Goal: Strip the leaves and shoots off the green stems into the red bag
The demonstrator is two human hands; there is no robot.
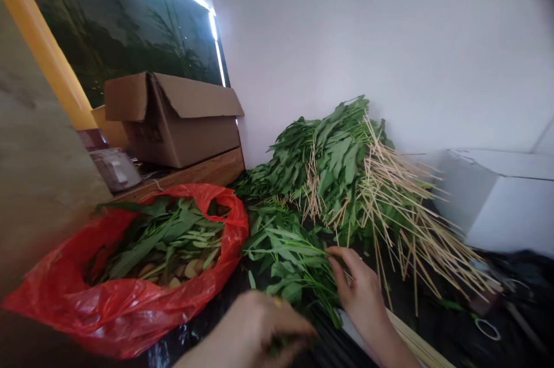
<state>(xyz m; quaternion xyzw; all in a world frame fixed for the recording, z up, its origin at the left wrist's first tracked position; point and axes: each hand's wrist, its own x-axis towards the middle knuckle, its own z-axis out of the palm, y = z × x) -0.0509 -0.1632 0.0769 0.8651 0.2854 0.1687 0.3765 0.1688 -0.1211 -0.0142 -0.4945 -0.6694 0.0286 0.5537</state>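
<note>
Leafy stems (pixel 289 255) lie in a loose bunch at the lower centre of the frame, on the black sheet that covers the bench (pixel 437 322). Your right hand (pixel 361 296) rests against the bunch's right edge. Its grip is loose and unclosed: the fingers stretch out along the stems and clasp nothing. Your left hand (pixel 259 327) sits lower, at the bottom centre, just below the bunch. Its fingers curl inward and dark green shows beneath them, but the blur is too heavy for you to tell whether that grip is closed on anything.

Just left of the bunch, at lower left, a red bag (pixel 125 307) lies open, holding long leaves and pale trimmed pieces. Behind the bunch, at the centre of the frame, a taller pile of greens (pixel 337 154) leans towards the white wall (pixel 389 33). Thin pale skewers (pixel 415 229) are threaded through it and fan out to the right. At upper left a cardboard box (pixel 182 126) with raised flaps sits on a wooden ledge (pixel 203 173). At right a white box (pixel 502 201) stands near the skewer tips.
</note>
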